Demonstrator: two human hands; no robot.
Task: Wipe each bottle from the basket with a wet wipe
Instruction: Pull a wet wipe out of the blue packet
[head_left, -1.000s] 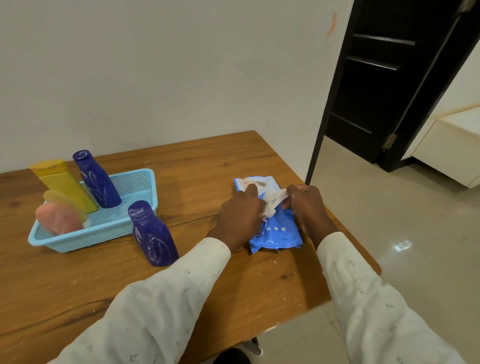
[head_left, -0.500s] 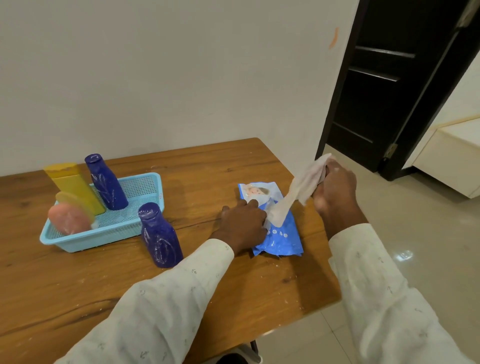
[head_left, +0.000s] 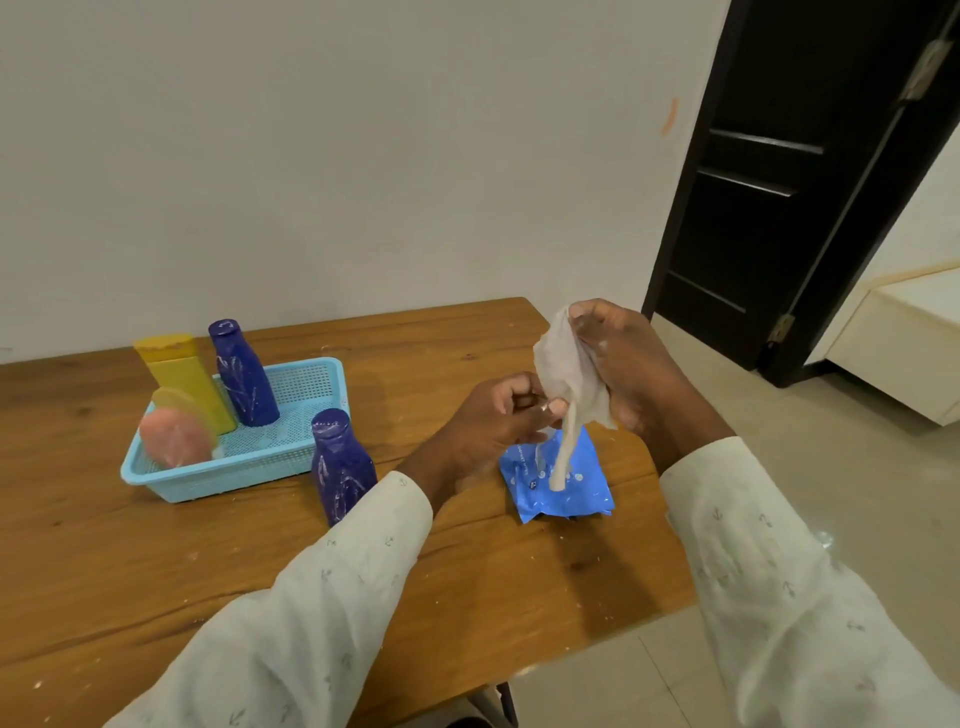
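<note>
Right hand (head_left: 621, 364) raised above the table's right end, fingers curled round the bunched upper part of a white wet wipe (head_left: 566, 374), thumb and fingertips at its top edge. Left hand (head_left: 498, 421) lower and just left of it, fingers bent, fingertips pinching the wipe's left side near its middle. Both forearms in pale patterned sleeves, reaching forward from the bottom of the view and converging over the blue wipe pack (head_left: 558, 483). Wipe long axis near vertical, a twisted tail hanging down over the pack; whether the tail tip touches the pack cannot be told. Pack lying flat on the wooden table (head_left: 156, 587) near its right edge. One dark blue bottle (head_left: 340, 467) upright on the table, just beside the near right corner of the light blue basket (head_left: 234, 475), cap end up. Inside the basket: a second dark blue bottle (head_left: 241, 374) and a yellow bottle (head_left: 184, 376), both tilted leftward, and a pink rounded bottle (head_left: 174, 436) at the left end.
</note>
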